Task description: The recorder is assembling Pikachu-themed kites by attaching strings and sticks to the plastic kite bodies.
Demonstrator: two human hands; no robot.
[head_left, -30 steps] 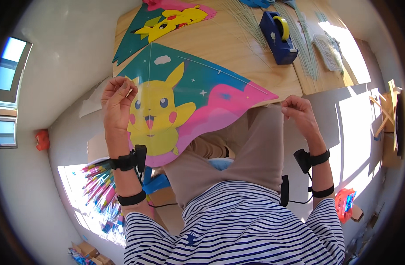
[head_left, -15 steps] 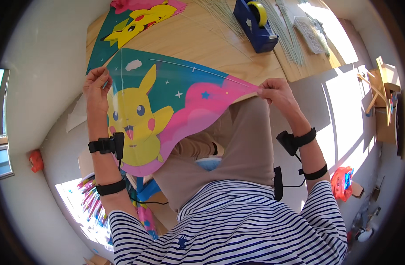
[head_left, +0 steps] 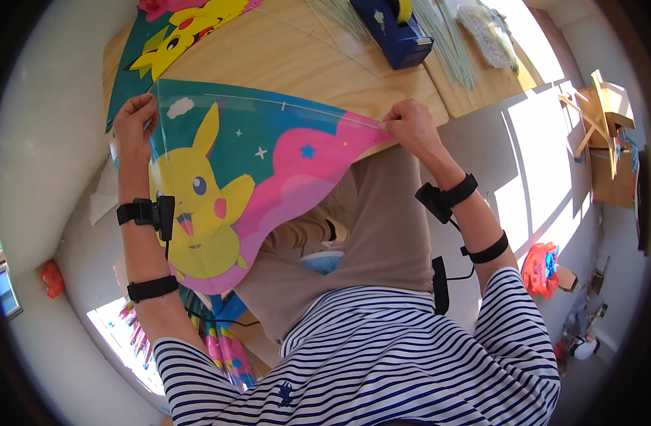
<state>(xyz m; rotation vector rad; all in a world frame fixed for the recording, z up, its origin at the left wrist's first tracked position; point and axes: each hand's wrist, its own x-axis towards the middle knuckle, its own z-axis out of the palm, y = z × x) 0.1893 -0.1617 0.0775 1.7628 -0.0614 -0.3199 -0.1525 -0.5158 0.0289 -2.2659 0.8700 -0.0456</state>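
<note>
A thin, glossy kite sail (head_left: pixel 297 170), green, blue and pink with a yellow cartoon figure, is stretched between my two hands over my lap and the table's near edge. My left hand (head_left: pixel 135 121) is closed at its upper left corner, with the fingertips bent in. At the pointed right tip, my right hand (head_left: pixel 412 129) pinches the sail between thumb and fingers. A slim white rod (head_left: pixel 283 106) runs along the upper edge towards the right hand. Part of the sail's left side lies behind my left forearm.
On the wooden table (head_left: pixel 268 53) lie another printed kite sail (head_left: pixel 180 39), a blue tape dispenser (head_left: pixel 393 35), many thin pale rods (head_left: pixel 449 53) and a clear plastic box (head_left: pixel 486 35). A red bag (head_left: pixel 540 270) sits on the floor at right.
The whole view has shifted, so the table, sail and both hands appear further left. Both hands keep their hold, and the sail stays stretched between them.
</note>
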